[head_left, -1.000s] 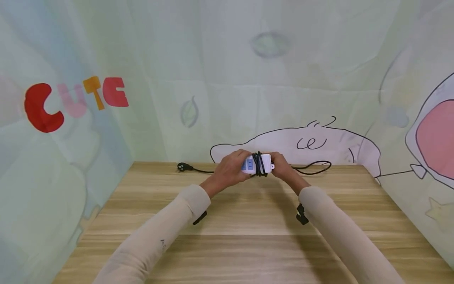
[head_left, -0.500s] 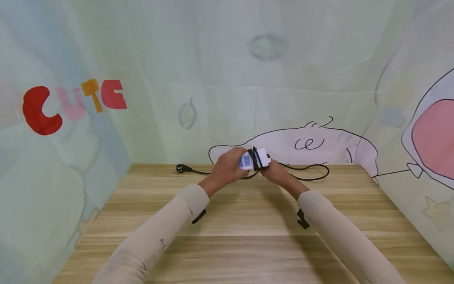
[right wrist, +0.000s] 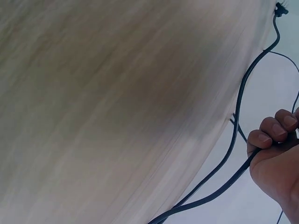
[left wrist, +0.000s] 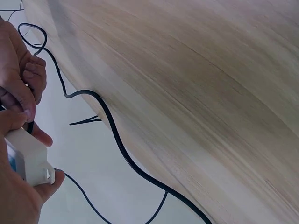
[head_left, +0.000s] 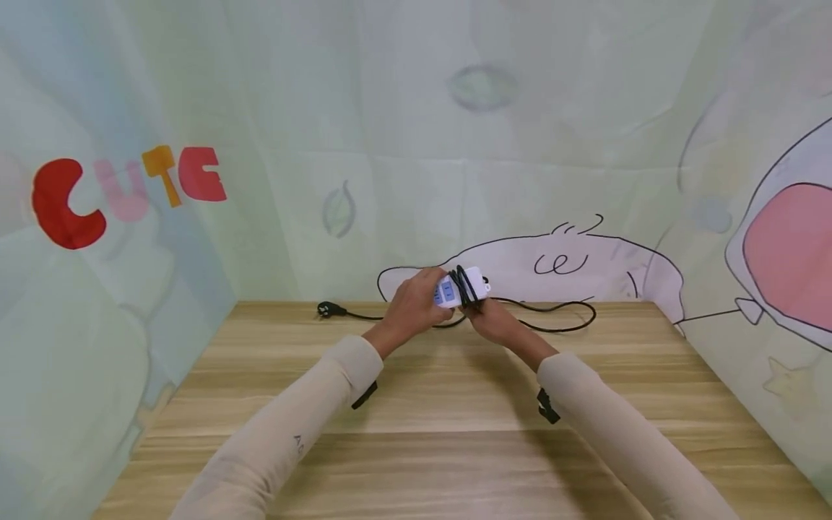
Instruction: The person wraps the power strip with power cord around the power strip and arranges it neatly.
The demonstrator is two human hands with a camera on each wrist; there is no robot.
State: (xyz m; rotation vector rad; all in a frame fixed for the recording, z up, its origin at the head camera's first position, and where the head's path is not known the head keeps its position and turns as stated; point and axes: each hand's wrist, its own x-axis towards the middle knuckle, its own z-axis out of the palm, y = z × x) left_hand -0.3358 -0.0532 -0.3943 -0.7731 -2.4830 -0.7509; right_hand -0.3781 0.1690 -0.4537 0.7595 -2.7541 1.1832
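A white power strip [head_left: 477, 279] with blue socket faces is held up over the far part of the table. Several turns of black cord [head_left: 461, 289] circle its middle. My left hand [head_left: 414, 305] grips the strip's left end, thumb on top. At the strip's lower right, my right hand [head_left: 497, 322] holds the cord; in the right wrist view its fingers [right wrist: 271, 133] curl round the cord [right wrist: 224, 186]. In the left wrist view, the strip [left wrist: 32, 156] shows its end tab, and both hands nearly meet beside it.
The cord's black plug [head_left: 331, 309] lies at the back left of the wooden table [head_left: 442, 462]. A loose loop of cord [head_left: 578, 328] lies at the back right. A printed fabric curtain [head_left: 416, 144] rises behind the table and along both sides.
My right hand has moved from the strip's right end to below it, carrying cord. The strip has tilted, right end up. The loose loop on the right has shifted slightly.
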